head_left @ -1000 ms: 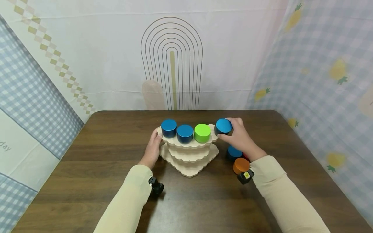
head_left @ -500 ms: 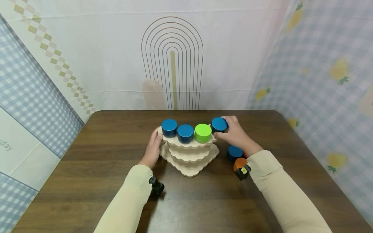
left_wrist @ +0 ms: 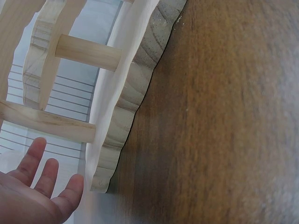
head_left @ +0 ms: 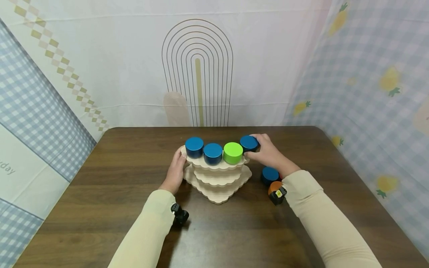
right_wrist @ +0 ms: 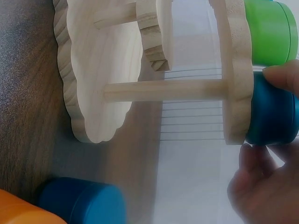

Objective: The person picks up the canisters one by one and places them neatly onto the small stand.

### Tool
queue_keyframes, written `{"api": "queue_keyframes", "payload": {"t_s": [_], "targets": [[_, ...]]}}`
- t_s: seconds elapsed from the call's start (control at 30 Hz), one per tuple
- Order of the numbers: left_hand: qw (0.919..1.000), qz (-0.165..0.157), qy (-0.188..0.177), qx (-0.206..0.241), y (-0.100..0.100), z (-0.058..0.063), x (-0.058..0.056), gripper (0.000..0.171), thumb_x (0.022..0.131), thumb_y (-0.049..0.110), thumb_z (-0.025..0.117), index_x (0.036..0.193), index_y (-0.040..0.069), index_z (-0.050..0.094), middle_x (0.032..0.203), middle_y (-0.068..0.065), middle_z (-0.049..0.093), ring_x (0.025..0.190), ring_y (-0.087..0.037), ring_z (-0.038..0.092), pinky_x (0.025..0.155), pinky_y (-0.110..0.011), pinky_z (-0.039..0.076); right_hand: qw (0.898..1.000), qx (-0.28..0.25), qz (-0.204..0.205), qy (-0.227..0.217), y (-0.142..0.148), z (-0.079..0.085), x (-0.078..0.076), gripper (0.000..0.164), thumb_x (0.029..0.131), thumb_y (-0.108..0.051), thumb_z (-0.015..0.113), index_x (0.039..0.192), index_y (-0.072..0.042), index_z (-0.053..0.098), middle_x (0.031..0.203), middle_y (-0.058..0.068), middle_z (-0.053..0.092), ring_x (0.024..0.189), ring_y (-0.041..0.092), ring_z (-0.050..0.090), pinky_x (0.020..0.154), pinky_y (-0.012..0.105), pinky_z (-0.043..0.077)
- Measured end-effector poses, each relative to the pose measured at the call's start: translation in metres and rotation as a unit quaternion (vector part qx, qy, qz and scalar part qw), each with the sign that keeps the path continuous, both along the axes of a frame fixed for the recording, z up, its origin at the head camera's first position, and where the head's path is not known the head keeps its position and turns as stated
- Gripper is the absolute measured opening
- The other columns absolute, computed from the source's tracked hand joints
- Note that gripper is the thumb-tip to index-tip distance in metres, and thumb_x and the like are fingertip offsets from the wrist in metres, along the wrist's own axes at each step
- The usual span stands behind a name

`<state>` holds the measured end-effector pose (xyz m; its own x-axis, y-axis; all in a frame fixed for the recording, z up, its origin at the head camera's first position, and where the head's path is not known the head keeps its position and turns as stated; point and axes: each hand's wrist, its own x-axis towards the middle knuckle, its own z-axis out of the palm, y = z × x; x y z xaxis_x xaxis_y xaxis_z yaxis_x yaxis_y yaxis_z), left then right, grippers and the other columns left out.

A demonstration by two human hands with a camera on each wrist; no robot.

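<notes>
A pale wooden tiered stand (head_left: 218, 191) with scalloped shelves stands on the table. Along its top shelf sit a blue round tin (head_left: 194, 147) at the left, another blue tin (head_left: 213, 153) beside it, then a green tin (head_left: 232, 153). My right hand (head_left: 269, 153) pinches one more blue tin (right_wrist: 272, 109) at the shelf's right end; its base meets the wood. At the opposite end my left hand (head_left: 174, 173) holds the shelf's edge, thumb in front. Several of its fingers (left_wrist: 33, 161) extend below the shelf in the left wrist view.
On the brown table (head_left: 221, 230), right of the stand, are a blue tin (head_left: 270, 176) and an orange tin (head_left: 275, 187), partly hidden by the right wrist camera (head_left: 277, 195). A patterned cloth (head_left: 134, 63) hangs behind the table.
My right hand has moved left with the blue tin, bringing it onto the top shelf's right end beside the green tin. The left hand and the stand keep their places.
</notes>
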<state>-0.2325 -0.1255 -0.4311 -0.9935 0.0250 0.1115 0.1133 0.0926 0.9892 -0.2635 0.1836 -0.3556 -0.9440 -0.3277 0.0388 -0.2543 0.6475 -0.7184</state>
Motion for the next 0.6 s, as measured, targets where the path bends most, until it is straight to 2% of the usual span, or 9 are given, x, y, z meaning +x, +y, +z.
{"api": "queue_keyframes", "payload": {"t_s": [0.2,0.4,0.6], "targets": [[1.0,-0.003,0.001,0.005,0.0,-0.001,0.001,0.049,0.107,0.029,0.028,0.151,0.009,0.023,0.155,-0.014,0.026,0.139,-0.034,0.028,0.116,-0.05,0.016,1.0,0.004,0.0,0.003,-0.002,-0.001,0.001,0.072,0.087,-0.022,0.065,0.147,-0.001,0.032,0.135,0.025,0.031,0.115,0.036,0.036,0.097,0.058,0.036],[1.0,-0.003,0.002,0.002,0.0,0.0,0.002,0.048,0.107,0.028,0.027,0.151,0.009,0.023,0.155,-0.014,0.026,0.138,-0.034,0.029,0.115,-0.05,0.018,0.999,0.007,-0.012,0.032,0.001,-0.004,0.006,0.079,0.089,-0.026,0.064,0.153,-0.006,0.021,0.138,0.026,0.027,0.117,0.037,0.035,0.095,0.057,0.035],[0.9999,-0.002,0.007,0.012,0.0,0.001,0.001,0.048,0.107,0.026,0.028,0.151,0.008,0.023,0.154,-0.015,0.027,0.136,-0.034,0.03,0.114,-0.049,0.019,0.998,0.004,-0.045,0.051,0.018,-0.008,0.022,0.084,0.092,-0.031,0.065,0.155,-0.014,0.013,0.152,0.022,0.012,0.135,0.041,0.02,0.102,0.065,0.029]]}}
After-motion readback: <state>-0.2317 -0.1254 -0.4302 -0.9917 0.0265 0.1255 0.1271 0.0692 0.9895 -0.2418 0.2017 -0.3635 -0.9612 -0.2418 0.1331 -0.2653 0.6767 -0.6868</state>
